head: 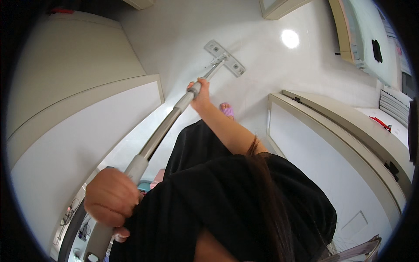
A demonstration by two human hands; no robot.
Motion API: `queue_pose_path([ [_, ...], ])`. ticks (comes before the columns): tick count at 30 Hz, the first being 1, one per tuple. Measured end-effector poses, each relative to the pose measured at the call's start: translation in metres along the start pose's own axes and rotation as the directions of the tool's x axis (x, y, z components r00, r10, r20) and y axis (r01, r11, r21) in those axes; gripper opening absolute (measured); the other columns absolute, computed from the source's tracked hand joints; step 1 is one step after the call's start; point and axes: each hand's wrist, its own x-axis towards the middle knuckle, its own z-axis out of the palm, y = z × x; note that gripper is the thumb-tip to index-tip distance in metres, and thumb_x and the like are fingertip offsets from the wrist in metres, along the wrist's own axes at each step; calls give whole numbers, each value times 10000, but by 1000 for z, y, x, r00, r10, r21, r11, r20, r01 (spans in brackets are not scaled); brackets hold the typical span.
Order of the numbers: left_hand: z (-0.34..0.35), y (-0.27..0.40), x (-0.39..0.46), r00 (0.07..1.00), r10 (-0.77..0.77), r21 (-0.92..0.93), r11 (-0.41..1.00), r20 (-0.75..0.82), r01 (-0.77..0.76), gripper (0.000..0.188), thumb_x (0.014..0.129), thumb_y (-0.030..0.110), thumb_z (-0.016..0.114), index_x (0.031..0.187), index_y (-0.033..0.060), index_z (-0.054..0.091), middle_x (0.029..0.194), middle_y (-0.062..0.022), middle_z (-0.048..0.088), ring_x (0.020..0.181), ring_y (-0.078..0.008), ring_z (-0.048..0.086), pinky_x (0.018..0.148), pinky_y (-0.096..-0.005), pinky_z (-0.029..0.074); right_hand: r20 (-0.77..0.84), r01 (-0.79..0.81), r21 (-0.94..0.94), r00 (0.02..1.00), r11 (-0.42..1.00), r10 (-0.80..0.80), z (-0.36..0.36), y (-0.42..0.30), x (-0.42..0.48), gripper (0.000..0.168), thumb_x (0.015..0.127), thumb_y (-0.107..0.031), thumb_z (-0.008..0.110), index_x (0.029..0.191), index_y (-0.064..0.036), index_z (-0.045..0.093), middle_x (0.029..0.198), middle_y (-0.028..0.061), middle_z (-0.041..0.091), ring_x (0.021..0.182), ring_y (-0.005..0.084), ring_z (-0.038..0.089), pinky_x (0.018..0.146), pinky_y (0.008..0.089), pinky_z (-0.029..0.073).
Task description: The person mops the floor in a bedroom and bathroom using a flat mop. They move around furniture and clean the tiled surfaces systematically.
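A flat mop runs diagonally from lower left to upper centre. My left hand [111, 198] is wrapped around the upper end of its telescopic pole [163, 131], close to the camera. My right hand [200, 93] grips the pole farther down, near a grey collar. At the far end, the rectangular mop head [225, 58] rests on the glossy white floor [252, 42]. The plate's top side faces me, and its underside is hidden. My foot in a pink slipper [226, 109] shows just beyond my right forearm.
To the left stands a beige-edged white panel [98, 114]; another white panel [304, 140] is on the right. A mattress-like pale thing [366, 42] lies upper right. A red-handled tool [380, 122] sits on a white surface. Cables [84, 226] lie lower left.
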Motion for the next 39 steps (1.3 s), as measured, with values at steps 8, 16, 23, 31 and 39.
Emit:
queue_pose_path([
  [8,35,36,-46,929,133,208,976,-345,-62,367,774,273,741,564,135,473,447,32,489,394,-81,495,434,-227,463,-1,-145,-112,989,983,146,12,17,-10,348,801,-127,570,1015,-148,297,697,116,476,610,245,526,565,375,504],
  [16,43,-27,-26,830,110,377,918,-547,127,322,744,228,687,589,117,427,443,19,428,352,-145,395,402,-295,379,2,-75,-400,997,913,83,32,-26,76,413,758,-122,599,1035,-158,295,775,103,435,619,245,525,540,377,504],
  [23,64,49,-55,637,221,422,889,-738,181,270,803,169,527,593,124,363,449,25,377,372,-95,324,422,-281,324,-152,-203,-480,977,853,147,-5,73,-16,785,755,-35,568,1314,-304,88,939,106,413,620,265,522,493,391,514],
  [31,91,68,-100,207,488,525,828,-848,197,345,831,239,576,648,149,298,530,22,283,486,-76,286,619,-305,320,-13,-125,-780,983,613,183,31,132,24,1036,721,42,544,1390,-201,-209,986,198,459,621,255,554,443,386,485],
  [39,114,20,-119,794,173,692,617,-583,375,304,849,287,655,678,97,491,587,-20,550,521,-144,562,603,-329,490,-32,-128,-906,971,404,236,12,161,75,837,714,142,512,1378,-161,104,1023,233,465,592,283,578,427,385,510],
])
